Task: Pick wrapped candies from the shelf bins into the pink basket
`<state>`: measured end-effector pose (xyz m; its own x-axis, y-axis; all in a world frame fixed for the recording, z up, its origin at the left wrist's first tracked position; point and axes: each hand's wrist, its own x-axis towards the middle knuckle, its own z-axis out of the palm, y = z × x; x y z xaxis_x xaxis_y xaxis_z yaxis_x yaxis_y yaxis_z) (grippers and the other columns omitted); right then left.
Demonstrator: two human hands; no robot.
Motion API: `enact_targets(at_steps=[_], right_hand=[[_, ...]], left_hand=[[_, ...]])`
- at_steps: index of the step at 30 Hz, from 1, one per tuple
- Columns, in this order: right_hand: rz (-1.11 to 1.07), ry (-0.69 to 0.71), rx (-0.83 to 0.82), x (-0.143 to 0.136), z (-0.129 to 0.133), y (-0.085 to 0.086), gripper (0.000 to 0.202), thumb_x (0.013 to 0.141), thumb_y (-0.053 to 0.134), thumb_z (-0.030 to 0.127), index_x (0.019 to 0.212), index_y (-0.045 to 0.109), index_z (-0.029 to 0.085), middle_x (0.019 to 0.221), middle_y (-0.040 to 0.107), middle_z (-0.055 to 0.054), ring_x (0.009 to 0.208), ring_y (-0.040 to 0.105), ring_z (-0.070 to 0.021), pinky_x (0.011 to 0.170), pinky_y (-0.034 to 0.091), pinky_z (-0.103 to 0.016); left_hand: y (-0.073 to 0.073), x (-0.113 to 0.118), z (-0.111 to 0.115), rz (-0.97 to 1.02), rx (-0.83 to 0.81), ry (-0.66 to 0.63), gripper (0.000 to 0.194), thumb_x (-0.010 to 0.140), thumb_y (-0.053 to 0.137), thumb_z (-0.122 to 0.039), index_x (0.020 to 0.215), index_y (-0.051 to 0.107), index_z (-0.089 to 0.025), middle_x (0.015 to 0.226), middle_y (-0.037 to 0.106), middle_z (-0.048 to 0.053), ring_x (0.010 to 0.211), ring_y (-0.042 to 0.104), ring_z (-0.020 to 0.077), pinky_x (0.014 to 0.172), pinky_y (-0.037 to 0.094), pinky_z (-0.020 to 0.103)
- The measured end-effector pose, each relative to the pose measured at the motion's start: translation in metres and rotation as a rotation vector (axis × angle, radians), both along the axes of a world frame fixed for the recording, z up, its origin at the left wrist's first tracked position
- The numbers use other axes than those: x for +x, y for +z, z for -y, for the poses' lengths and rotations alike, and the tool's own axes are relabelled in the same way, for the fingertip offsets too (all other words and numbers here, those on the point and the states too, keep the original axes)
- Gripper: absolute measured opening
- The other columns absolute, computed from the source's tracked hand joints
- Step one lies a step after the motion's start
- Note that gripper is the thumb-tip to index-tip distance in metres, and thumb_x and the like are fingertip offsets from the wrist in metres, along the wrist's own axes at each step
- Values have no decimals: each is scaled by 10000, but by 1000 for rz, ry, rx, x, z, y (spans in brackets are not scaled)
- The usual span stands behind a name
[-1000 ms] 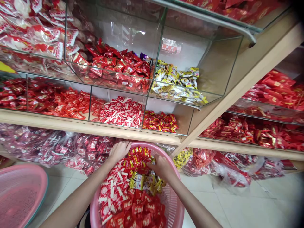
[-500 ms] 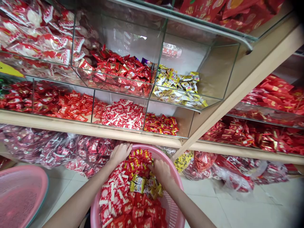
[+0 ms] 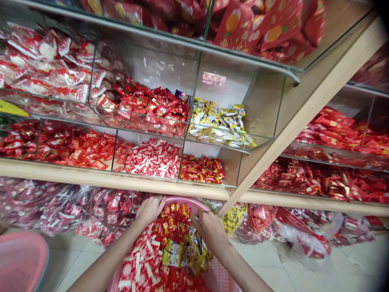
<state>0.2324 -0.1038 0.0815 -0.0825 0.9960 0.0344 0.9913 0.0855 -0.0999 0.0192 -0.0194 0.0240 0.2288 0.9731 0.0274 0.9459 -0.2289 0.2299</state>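
Observation:
A pink plastic basket point(image 3: 179, 199) stands in front of me below the shelf, filled with wrapped candies. My left hand point(image 3: 150, 209) is closed over its far left rim. At the far right rim is my right hand point(image 3: 210, 225), fingers curled and thumb toward the inside; its fingertips are partly hidden. Inside the basket, red-and-yellow candies point(image 3: 174, 217) lie at the far end. Yellow-and-white candies point(image 3: 173, 252) sit in the middle, red-and-white candies point(image 3: 138, 259) on the left, and plain red packets point(image 3: 179, 280) nearest me.
A wooden shelf point(image 3: 75, 178) with glass-fronted compartments of candies runs across, just beyond the basket. Its slanting post point(image 3: 273, 150) rises at the right. Clear bags of candies point(image 3: 69, 211) lie on the tiled floor beneath. Another pink basin point(image 3: 22, 259) stands at left.
My right hand has shifted from over the candies toward the right rim. My left hand stays on the rim. The view has tilted up slightly, so the shelves and basket sit lower.

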Motion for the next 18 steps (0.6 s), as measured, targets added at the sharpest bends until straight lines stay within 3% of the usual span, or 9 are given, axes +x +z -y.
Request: enact_targets(at_steps=[3,6,8,10,13,18], right_hand=[[-209,147,185,5,0,72,293,882,403,380,720,574,206,660,633,-9,575,576,-118,537,339,-216],[-370,276,506,12,-5,153,278,884,406,342,720,568,188,626,586,9,540,504,-86,548,342,-208],[-414,293,704,21,-18,199,236,862,443,318,727,574,174,579,549,25,504,461,-74,550,348,-206],[-389,243,858,31,-41,234,201,826,482,301,726,586,161,561,535,27,500,453,-77,556,352,-219],[-332,135,859,42,-87,261,141,753,543,267,740,616,147,581,564,17,547,482,-96,579,354,-238],[-363,106,569,35,-139,264,131,675,606,254,674,625,124,578,567,18,582,492,-92,590,352,-229]], left_hand=[[-4,-2,-1,14,25,-16,419,919,231,-378,949,611,-203,869,684,84,823,650,220,714,453,286],[-11,-5,-4,20,29,-18,437,919,217,-388,928,609,-195,838,680,88,809,649,235,703,455,304],[-15,-6,-5,46,36,-21,434,921,217,-390,941,607,-200,860,681,81,830,646,224,715,452,292],[-17,-7,-6,67,39,-20,444,922,213,-402,923,613,-209,856,683,73,843,644,218,724,448,285],[-17,-8,-5,81,37,-12,439,920,219,-405,913,614,-214,860,683,70,865,641,216,733,445,281],[-18,-8,-6,107,28,-11,444,921,213,-402,952,619,-224,895,682,68,901,631,205,767,436,270]])
